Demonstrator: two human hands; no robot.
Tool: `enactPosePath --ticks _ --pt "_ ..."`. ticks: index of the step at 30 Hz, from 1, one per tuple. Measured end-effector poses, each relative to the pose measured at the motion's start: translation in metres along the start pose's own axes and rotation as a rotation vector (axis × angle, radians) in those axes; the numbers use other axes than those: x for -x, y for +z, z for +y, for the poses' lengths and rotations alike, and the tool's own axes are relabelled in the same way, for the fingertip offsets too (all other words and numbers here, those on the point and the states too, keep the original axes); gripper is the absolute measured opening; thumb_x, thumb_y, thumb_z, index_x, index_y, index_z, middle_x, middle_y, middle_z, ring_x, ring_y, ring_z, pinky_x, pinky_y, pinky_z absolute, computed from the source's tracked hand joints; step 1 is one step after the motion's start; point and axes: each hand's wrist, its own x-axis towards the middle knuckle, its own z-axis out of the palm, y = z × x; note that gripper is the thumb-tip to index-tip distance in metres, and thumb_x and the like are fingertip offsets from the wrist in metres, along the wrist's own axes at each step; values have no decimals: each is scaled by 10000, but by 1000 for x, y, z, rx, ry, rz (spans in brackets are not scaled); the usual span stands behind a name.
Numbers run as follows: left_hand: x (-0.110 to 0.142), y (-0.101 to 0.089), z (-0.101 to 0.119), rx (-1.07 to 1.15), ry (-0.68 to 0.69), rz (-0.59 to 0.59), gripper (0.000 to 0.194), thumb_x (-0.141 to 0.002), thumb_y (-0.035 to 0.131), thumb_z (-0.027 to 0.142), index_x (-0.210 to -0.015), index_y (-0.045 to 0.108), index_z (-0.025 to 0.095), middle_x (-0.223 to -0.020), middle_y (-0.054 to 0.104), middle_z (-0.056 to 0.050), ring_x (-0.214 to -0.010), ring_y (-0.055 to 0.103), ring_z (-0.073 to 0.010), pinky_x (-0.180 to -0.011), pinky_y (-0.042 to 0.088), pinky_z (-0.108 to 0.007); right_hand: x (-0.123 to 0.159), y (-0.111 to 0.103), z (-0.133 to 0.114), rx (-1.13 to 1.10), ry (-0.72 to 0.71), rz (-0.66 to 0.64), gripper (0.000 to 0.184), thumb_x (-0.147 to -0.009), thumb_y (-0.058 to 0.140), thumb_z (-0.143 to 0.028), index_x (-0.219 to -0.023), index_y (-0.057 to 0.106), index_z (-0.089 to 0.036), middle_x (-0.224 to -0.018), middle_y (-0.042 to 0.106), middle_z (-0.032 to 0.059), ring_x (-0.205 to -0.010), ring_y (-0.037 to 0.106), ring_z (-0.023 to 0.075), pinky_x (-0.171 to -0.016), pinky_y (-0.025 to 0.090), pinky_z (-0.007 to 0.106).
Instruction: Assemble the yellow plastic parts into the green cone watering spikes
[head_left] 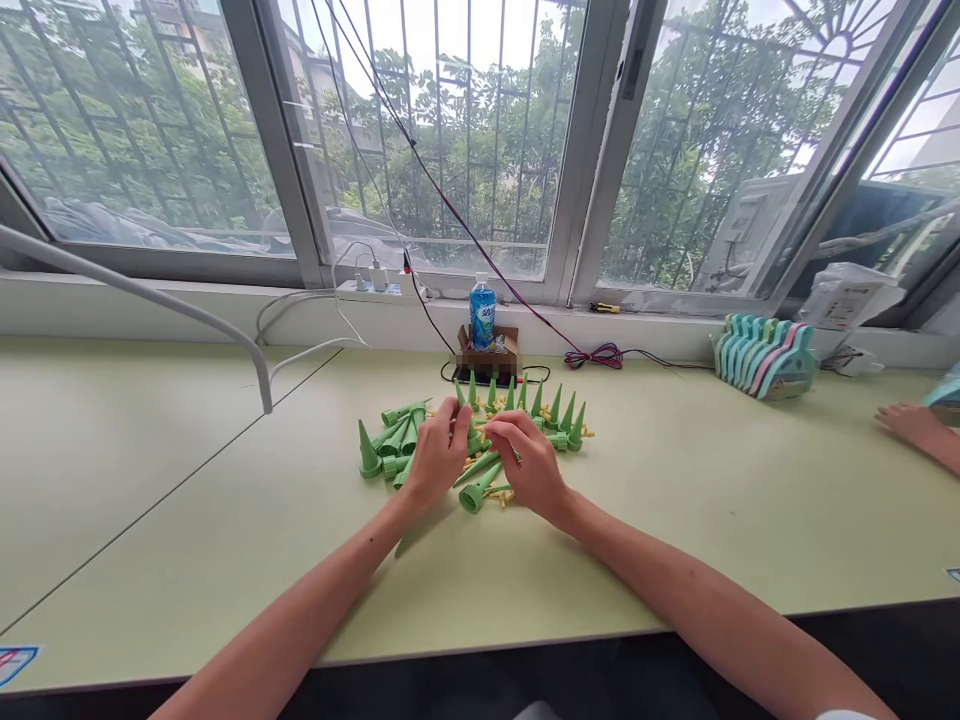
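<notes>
My left hand (437, 455) is closed over the pile, its fingers round what looks like a green plant-watering spike, mostly hidden. Close beside it, my right hand (531, 465) pinches a small yellow plastic piece (481, 428) between thumb and fingers, right at the left hand's fingertips. Several hollow green spikes stand point up in a row behind the hands, one being the green spike (577, 430) at the right end. Other spikes lie loose, such as the wide-mouthed spike (472, 498) in front. Small yellow pieces (504, 498) are scattered among them.
Behind the pile stand a small cardboard box (487, 358) and a blue bottle (482, 315). Coiled cable (595, 356) and a stack of pastel plastic items (765, 357) lie to the right. Another person's hand (911, 425) rests at the far right. A white cable (217, 325) crosses the left.
</notes>
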Motion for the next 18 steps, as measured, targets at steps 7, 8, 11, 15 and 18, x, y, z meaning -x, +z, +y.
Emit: enactPosePath --ticks 7,8,11,15,18 --pt "-1 0 1 2 0 36 292 -962 398 375 -714 363 223 -546 374 65 -445 346 -104 -488 295 -241 2 1 4 -6 19 4 198 -990 441 -190 -1008 634 -229 -1007 589 68 -868 619 149 -724 578 284" --pt "-1 0 1 -1 7 38 295 -962 398 377 -712 363 223 -544 367 66 -442 336 -104 -484 291 -241 2 1 4 -6 22 5 198 -989 441 -191 -1007 634 -230 -1006 589 67 -863 617 148 -716 581 284" --pt "-1 1 0 -1 21 30 293 -964 394 390 -724 376 224 -541 377 65 -438 342 -106 -479 291 -242 2 1 4 -11 30 10 197 -989 441 -191 -994 634 -228 -995 587 64 -839 610 143 -689 586 277" --pt "0 1 -1 -9 19 12 288 -969 389 394 -738 384 222 -562 421 58 -457 364 -106 -489 296 -241 2 1 5 -20 39 3 195 -992 436 -195 -993 628 -228 -991 583 68 -824 604 140 -685 588 273" --pt "1 2 -2 -22 31 11 300 -969 400 391 -724 360 223 -550 368 66 -471 333 -107 -495 285 -236 2 1 5 -26 36 1 191 -994 436 -198 -993 626 -223 -994 580 71 -812 602 138 -686 585 275"
